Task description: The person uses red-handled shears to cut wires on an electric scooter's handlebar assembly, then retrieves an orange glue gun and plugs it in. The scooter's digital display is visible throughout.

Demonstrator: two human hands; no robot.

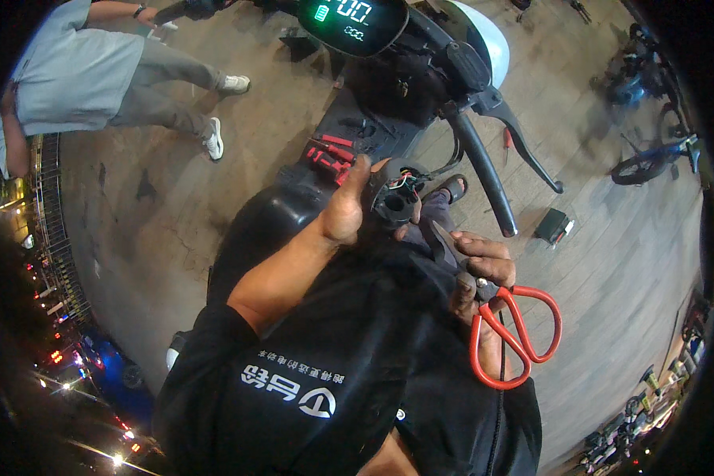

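The left hand (345, 210) has its thumb upright along the near side of a round black housing (394, 205), its fingers seemingly wrapped around it, though most are hidden and how tightly they close cannot be told. The housing thus lies just right of that thumb, its hollow face turned up, probably so that the thin coloured wires (408, 184) inside can be seen. Those wires are beyond the thumb tip on its right, and above and to the left of the right hand's fingers. The right hand (484, 266) is closed around scissors (485, 290), thumb and fingers pinching near the pivot. The blades run up and left past the fingertips, near the housing but apart from it; the red loops jut out below and right of the fingers, with no finger through them. That choked grip perhaps keeps the points steady and close to the fingers. Above the left thumb, red tools (329, 157) lie on the scooter's footboard (365, 127), likely kept there for easy reach. Above the right fingers slants a black handlebar grip (484, 178), and a dark box (554, 228) sits on the ground to their right.
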